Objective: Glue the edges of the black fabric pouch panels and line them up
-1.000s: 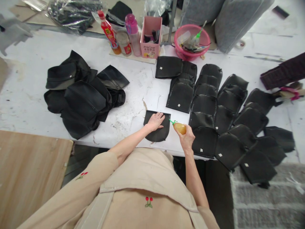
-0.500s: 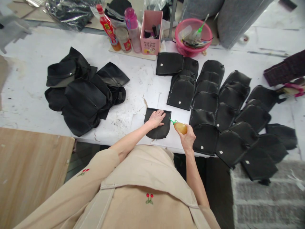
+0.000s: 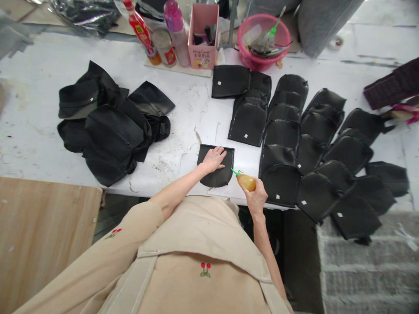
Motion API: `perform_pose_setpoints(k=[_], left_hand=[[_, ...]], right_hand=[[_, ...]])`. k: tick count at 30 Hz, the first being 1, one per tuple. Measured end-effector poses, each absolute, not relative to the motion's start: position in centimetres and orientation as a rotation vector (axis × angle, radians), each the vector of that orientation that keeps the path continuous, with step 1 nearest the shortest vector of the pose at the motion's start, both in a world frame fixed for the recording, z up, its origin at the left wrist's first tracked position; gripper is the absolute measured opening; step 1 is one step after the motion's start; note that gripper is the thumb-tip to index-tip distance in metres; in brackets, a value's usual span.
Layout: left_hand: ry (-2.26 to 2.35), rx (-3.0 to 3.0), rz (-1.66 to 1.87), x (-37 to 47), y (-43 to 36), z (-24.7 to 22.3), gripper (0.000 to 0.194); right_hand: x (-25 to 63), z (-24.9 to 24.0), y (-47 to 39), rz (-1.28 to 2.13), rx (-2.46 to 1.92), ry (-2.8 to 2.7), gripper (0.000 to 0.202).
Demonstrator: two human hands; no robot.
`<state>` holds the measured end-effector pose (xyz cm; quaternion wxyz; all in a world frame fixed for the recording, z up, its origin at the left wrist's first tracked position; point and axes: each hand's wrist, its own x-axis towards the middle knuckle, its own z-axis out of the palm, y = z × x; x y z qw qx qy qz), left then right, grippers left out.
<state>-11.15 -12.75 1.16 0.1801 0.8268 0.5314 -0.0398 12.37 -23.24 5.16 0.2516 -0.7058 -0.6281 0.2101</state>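
Note:
Under my left hand point(image 3: 213, 160) lies a black rounded piece point(image 3: 214, 178), leather-like, flat on the white table near its front edge. The fingers of that hand are stretched out and press on the piece. My right hand point(image 3: 257, 195) is wrapped round a glue bottle point(image 3: 246, 182) with amber contents and a thin green nozzle. The bottle is tilted, its tip at the right edge of the black piece; whether it touches I cannot tell. Overlapping rows of similar black pieces point(image 3: 280, 137) lie to the right of my right hand.
A loose heap of black pieces point(image 3: 114, 131) lies on the left. Along the back stand a red-labelled bottle point(image 3: 140, 30), a jar point(image 3: 164, 47), a pink drink bottle point(image 3: 178, 32), a pink box point(image 3: 203, 56) and a pink basin point(image 3: 262, 63) of tools. A wooden board point(image 3: 49, 235) is at lower left.
The nozzle tip has moved a little down along the right edge of the black piece. My left hand stays on the piece. The whole view has shifted slightly.

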Motion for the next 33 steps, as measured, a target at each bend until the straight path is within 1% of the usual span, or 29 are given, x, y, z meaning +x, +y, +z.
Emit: perform_pose_setpoints(k=[9,12,14,18,24,30,33], left_hand=[[1.52,2.252,-0.045,-11.0,-12.9,1.5,0.064],[1.331,2.308,0.02,-10.8,-14.3,2.2,0.058],[1.165,2.309,0.021,-10.6,-15.5,2.4,0.048],[1.151,2.316,0.005,-10.5,-17.5,1.6,0.032],[1.184,2.345,0.045,-10.6,-18.2,0.1,0.027],[1.201,2.364,0.024,-10.5,-18.3,0.2,0.025],[1.201,2.373,0.012,-10.4,-18.4,0.4,0.025]], right_hand=[[12.0,4.9,-24.4,0.547,-1.946,-1.639,0.05],[12.0,4.5,-24.1,0.537,-1.948,-1.621,0.05],[12.0,4.5,-24.0,0.547,-1.95,-1.612,0.049],[12.1,4.7,-24.4,0.578,-1.945,-1.613,0.05],[12.3,5.1,-25.9,0.579,-1.966,-1.589,0.053],[12.5,5.2,-27.0,0.61,-1.969,-1.59,0.059],[12.5,5.4,-27.5,0.612,-1.965,-1.594,0.058]])
